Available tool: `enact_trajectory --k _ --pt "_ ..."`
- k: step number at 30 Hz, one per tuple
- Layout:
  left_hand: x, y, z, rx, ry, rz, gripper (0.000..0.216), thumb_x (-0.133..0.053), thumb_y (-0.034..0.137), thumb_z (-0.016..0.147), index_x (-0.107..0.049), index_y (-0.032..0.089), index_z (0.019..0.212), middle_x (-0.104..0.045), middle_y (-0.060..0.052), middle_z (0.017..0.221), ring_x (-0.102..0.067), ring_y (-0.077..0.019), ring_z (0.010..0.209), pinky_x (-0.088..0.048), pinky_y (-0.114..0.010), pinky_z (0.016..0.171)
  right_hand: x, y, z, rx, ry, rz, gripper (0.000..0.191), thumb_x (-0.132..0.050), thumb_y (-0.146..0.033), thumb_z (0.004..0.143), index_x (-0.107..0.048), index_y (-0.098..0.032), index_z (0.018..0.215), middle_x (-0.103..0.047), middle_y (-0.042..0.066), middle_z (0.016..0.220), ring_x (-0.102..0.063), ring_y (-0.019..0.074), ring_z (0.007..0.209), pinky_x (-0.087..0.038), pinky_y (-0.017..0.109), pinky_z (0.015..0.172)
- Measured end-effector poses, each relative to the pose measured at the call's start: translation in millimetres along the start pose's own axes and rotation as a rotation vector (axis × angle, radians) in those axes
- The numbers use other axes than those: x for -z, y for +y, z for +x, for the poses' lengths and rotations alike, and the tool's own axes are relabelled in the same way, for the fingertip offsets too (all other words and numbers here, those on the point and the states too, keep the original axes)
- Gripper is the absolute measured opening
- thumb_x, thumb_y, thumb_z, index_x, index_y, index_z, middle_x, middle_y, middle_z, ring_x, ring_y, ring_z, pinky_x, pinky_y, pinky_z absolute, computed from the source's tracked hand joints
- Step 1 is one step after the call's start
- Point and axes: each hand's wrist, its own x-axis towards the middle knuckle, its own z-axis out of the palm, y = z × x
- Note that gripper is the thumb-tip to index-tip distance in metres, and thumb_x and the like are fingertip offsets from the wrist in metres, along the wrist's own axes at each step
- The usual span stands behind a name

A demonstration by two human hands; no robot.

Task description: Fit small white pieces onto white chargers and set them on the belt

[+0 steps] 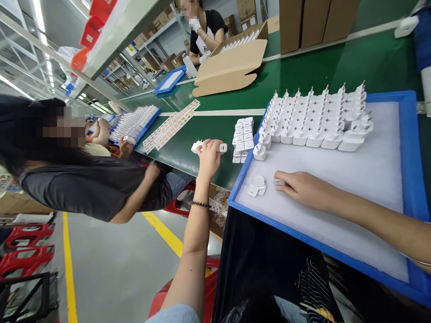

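My left hand (209,157) is closed from above around several white plug chargers (222,148), held just over the green bench; their ends stick out on both sides of the fingers. Over the front of the blue tray, my right hand (299,186) pinches a small white charger (278,182), mostly hidden by the fingers. Left of that hand, a few loose white pieces (257,186) lie on the tray's white liner. Rows of white chargers (310,119) stand pins up across the back of the blue tray (412,148). Stacked white chargers (244,137) sit between the tray and my left hand.
On the green bench (303,76) lie sheets of labels (171,123) and an open cardboard box (232,65) of chargers. Brown cartons (318,24) stand behind the tray. A co-worker (97,179) sits at left, another person (207,31) across the bench.
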Motion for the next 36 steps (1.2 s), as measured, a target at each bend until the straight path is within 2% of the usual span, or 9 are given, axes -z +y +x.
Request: enact_trajectory --k 2,4,7,9,13,17,19,26,36 --pt "2.9 11.3 -18.9 0.03 0.106 -0.246 0.031 -0.055 0.031 0.098 -0.06 0.026 0.128 -0.067 -0.011 0.138 -0.052 -0.0312 0.137 -0.032 -0.052 0.12 0.5 -5.4 -2.1 -0.001 -0.012 0.024 0.018 -0.041 -0.031 0.105 -0.056 -0.024 0.099 -0.063 0.001 0.068 -0.062 0.0217 0.061 -0.037 0.03 0.055" --pt "3.7 28.5 -43.6 0.025 0.116 -0.596 0.038 -0.053 0.047 0.099 -0.057 0.026 0.131 -0.066 -0.012 0.137 -0.059 -0.0297 0.128 -0.044 -0.046 0.111 1.6 -11.6 -5.3 -0.016 -0.001 0.058 0.023 -0.035 -0.034 0.108 -0.054 -0.023 0.116 -0.057 -0.002 0.063 -0.059 0.0212 0.057 -0.037 0.03 0.054" --pt "3.2 60.1 -81.0 -0.016 -0.122 -1.16 0.054 -0.054 0.063 0.096 -0.054 0.023 0.133 -0.072 -0.012 0.113 -0.068 -0.0276 0.103 -0.053 -0.039 0.087 5.0 -21.9 -12.0 -0.06 0.109 0.168 0.022 -0.035 -0.038 0.109 -0.048 -0.023 0.119 -0.045 -0.006 0.058 -0.05 0.0188 0.051 -0.036 0.03 0.054" --pt "3.2 79.3 -99.4 -0.011 -0.253 -1.311 0.053 -0.062 0.06 0.094 -0.058 0.022 0.131 -0.07 -0.01 0.11 -0.066 -0.0251 0.099 -0.052 -0.036 0.084 7.9 -28.0 -16.0 -0.062 0.19 0.295 0.017 -0.041 -0.04 0.108 -0.049 -0.025 0.11 -0.047 -0.006 0.062 -0.048 0.0167 0.053 -0.036 0.03 0.055" --pt "0.8 101.5 -114.9 0.001 -0.3 -1.377 0.048 -0.071 0.058 0.09 -0.066 0.024 0.123 -0.065 -0.008 0.118 -0.059 -0.0234 0.105 -0.048 -0.033 0.091 14.2 -33.7 -16.1 -0.006 0.184 0.595 0.021 -0.054 -0.044 0.105 -0.062 -0.026 0.111 -0.051 -0.004 0.065 -0.05 0.0151 0.059 -0.04 0.029 0.059" --pt "-6.9 106.8 -114.9 0.014 -0.305 -1.457 0.053 -0.073 0.061 0.087 -0.062 0.024 0.123 -0.062 -0.007 0.113 -0.056 -0.0211 0.096 -0.047 -0.031 0.084 20.5 -35.1 -11.0 -0.067 0.207 0.885 0.022 -0.063 -0.04 0.1 -0.069 -0.023 0.114 -0.048 -0.006 0.059 -0.048 0.0134 0.057 -0.039 0.028 0.058" --pt "-10.1 107.3 -114.4 0.031 -0.299 -1.47 0.055 -0.074 0.062 0.085 -0.061 0.024 0.122 -0.061 -0.007 0.112 -0.055 -0.0209 0.095 -0.047 -0.031 0.082 22.5 -36.5 -10.2 -0.086 0.161 0.967 0.025 -0.065 -0.041 0.099 -0.071 -0.022 0.114 -0.049 -0.006 0.057 -0.047 0.0128 0.056 -0.04 0.029 0.057" --pt "-11.2 107.4 -115.4 -0.009 -0.334 -1.486 0.051 -0.073 0.061 0.087 -0.06 0.025 0.121 -0.062 -0.005 0.107 -0.056 -0.0219 0.099 -0.046 -0.033 0.091 21.8 -39.1 -12.4 -0.094 -0.028 1.076 0.026 -0.072 -0.04 0.096 -0.079 -0.022 0.112 -0.057 -0.004 0.056 -0.049 0.0121 0.053 -0.043 0.029 0.055" --pt "-7.9 109.6 -115.2 -0.034 -0.33 -1.454 0.048 -0.073 0.059 0.089 -0.06 0.023 0.119 -0.062 -0.006 0.11 -0.057 -0.023 0.101 -0.046 -0.035 0.091 20.2 -41.5 -12.0 -0.14 -0.059 1.131 0.031 -0.078 -0.041 0.091 -0.082 -0.023 0.115 -0.063 -0.003 0.057 -0.055 0.0118 0.05 -0.052 0.029 0.055"
